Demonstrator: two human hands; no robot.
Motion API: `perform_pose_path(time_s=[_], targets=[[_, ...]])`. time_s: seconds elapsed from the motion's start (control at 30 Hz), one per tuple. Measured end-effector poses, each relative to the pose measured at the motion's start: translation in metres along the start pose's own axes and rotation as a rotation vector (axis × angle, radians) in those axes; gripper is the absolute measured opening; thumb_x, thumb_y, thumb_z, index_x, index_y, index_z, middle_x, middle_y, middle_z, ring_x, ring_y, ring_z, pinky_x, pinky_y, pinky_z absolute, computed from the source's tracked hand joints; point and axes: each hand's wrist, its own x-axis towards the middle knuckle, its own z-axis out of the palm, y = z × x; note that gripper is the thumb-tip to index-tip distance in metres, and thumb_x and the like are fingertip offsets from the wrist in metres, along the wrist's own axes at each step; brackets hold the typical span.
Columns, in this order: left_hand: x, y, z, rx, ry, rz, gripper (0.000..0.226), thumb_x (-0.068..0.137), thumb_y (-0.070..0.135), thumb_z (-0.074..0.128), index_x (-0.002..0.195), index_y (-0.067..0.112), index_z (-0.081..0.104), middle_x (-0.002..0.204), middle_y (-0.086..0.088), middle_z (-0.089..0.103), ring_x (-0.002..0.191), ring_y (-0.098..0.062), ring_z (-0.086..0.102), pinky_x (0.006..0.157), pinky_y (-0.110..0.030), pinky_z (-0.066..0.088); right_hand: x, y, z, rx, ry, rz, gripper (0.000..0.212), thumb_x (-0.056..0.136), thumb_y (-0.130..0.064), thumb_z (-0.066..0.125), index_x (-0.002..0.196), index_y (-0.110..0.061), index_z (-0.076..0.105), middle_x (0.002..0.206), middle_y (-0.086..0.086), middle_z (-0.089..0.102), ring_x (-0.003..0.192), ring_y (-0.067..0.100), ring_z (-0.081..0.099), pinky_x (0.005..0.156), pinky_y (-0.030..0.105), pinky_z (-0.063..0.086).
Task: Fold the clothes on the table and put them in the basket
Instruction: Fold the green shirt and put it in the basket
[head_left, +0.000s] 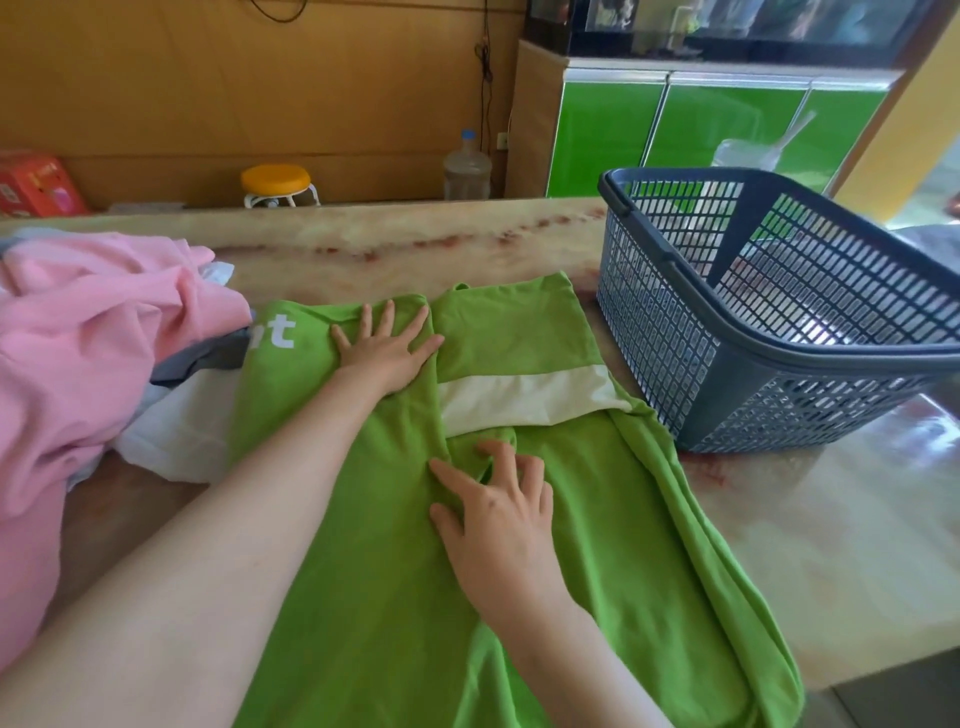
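Green shirt (384, 545) flat on table (831, 519), just beside basket (779, 358). Left hand (387, 348) spread, pressing cloth. Right hand (498, 514) loose, fingertips on crease, grasping nothing. Risk: unpinned fold slips, bunches; basket-side edge flops open.

Matt green cloth shirt (395, 545), glossy marbled stone table (810, 545), grey plastic mesh basket (779, 332)

A home interior: marble-patterned desk (395, 244), green-doored cabinet (717, 130), water jug (467, 169), yellow stool (278, 184).
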Motion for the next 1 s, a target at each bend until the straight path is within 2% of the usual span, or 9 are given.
perform_pose_path(time_s=[0.07, 0.13, 0.3, 0.4, 0.47, 0.67, 0.8, 0.93, 1.0], targets=[[0.000, -0.001, -0.009, -0.068, -0.055, -0.004, 0.063, 0.090, 0.069, 0.011, 0.147, 0.046, -0.005, 0.158, -0.001, -0.016, 0.144, -0.030, -0.016, 0.110, -0.062, -0.008, 0.002, 0.006, -0.007, 0.088, -0.169, 0.046, 0.048, 0.094, -0.039, 0.053, 0.139, -0.044, 0.040, 0.149, -0.001, 0.019, 0.132, 0.026, 0.018, 0.109, 0.036, 0.017], [-0.002, 0.004, -0.019, -0.222, -0.011, 0.004, 0.062, 0.092, 0.066, 0.019, 0.148, 0.043, 0.008, 0.159, -0.003, -0.008, 0.146, -0.033, -0.006, 0.112, -0.062, -0.004, 0.005, 0.014, -0.020, 0.130, -0.124, 0.043, 0.050, 0.092, -0.041, 0.053, 0.140, -0.045, 0.038, 0.152, -0.004, 0.013, 0.135, 0.020, 0.010, 0.110, 0.032, 0.011], [-0.040, 0.056, -0.023, -0.360, 0.175, 0.215, 0.048, 0.099, 0.044, 0.039, 0.143, 0.026, 0.039, 0.153, -0.005, 0.032, 0.137, -0.025, 0.034, 0.114, -0.047, 0.025, -0.010, 0.069, -0.066, 0.132, 0.137, 0.281, 0.045, 0.088, -0.039, 0.061, 0.131, -0.028, 0.054, 0.137, 0.000, 0.045, 0.123, 0.023, 0.032, 0.103, 0.029, 0.022], [-0.060, 0.092, -0.023, -0.487, 0.239, 0.270, 0.032, 0.098, 0.031, 0.048, 0.125, 0.017, 0.059, 0.131, -0.006, 0.057, 0.096, -0.028, 0.062, 0.081, -0.031, 0.047, -0.028, 0.107, -0.088, 0.116, 0.132, 0.484, 0.044, 0.087, -0.041, 0.062, 0.126, -0.021, 0.058, 0.126, 0.005, 0.055, 0.115, 0.029, 0.042, 0.097, 0.032, 0.029], [-0.064, 0.115, -0.024, -0.544, 0.242, 0.259, 0.028, 0.097, 0.027, 0.050, 0.117, 0.014, 0.064, 0.122, -0.004, 0.063, 0.097, -0.025, 0.063, 0.075, -0.027, 0.044, -0.031, 0.126, -0.094, 0.135, 0.094, 0.588, 0.047, 0.086, -0.046, 0.062, 0.124, -0.020, 0.059, 0.122, 0.006, 0.058, 0.114, 0.030, 0.047, 0.096, 0.034, 0.035], [-0.051, 0.164, -0.014, -0.531, 0.198, 0.188, 0.025, 0.092, 0.033, 0.056, 0.104, 0.014, 0.066, 0.113, -0.004, 0.066, 0.104, -0.025, 0.060, 0.088, -0.035, 0.049, -0.023, 0.149, -0.094, 0.288, 0.005, 0.666, 0.042, 0.075, -0.053, 0.070, 0.104, -0.022, 0.067, 0.092, -0.005, 0.067, 0.088, 0.019, 0.064, 0.079, 0.032, 0.051], [-0.036, 0.184, -0.007, -0.458, 0.176, 0.150, 0.039, 0.089, 0.048, 0.057, 0.088, 0.009, 0.059, 0.089, -0.009, 0.067, 0.081, -0.029, 0.066, 0.071, -0.035, 0.051, -0.021, 0.161, -0.092, 0.236, -0.137, 0.661, 0.034, 0.068, -0.054, 0.075, 0.080, -0.025, 0.063, 0.086, -0.001, 0.067, 0.083, 0.022, 0.065, 0.076, 0.032, 0.053], [-0.017, 0.195, 0.002, -0.453, 0.143, 0.011, 0.088, 0.079, 0.069, 0.054, 0.132, -0.001, 0.044, 0.126, -0.016, 0.057, 0.100, -0.031, 0.063, 0.079, -0.036, 0.053, -0.022, 0.168, -0.096, 0.322, -0.179, 0.630, 0.023, 0.067, -0.037, 0.080, 0.068, -0.024, 0.061, 0.079, -0.002, 0.067, 0.079, 0.020, 0.064, 0.074, 0.031, 0.050], [-0.009, 0.193, 0.006, -0.454, 0.143, -0.049, 0.090, 0.076, 0.066, 0.061, 0.134, -0.001, 0.040, 0.126, -0.016, 0.056, 0.106, -0.031, 0.060, 0.083, -0.037, 0.052, -0.023, 0.167, -0.100, 0.386, -0.153, 0.623, 0.020, 0.069, -0.030, 0.080, 0.068, -0.024, 0.061, 0.078, -0.002, 0.066, 0.076, 0.020, 0.064, 0.071, 0.030, 0.050]])
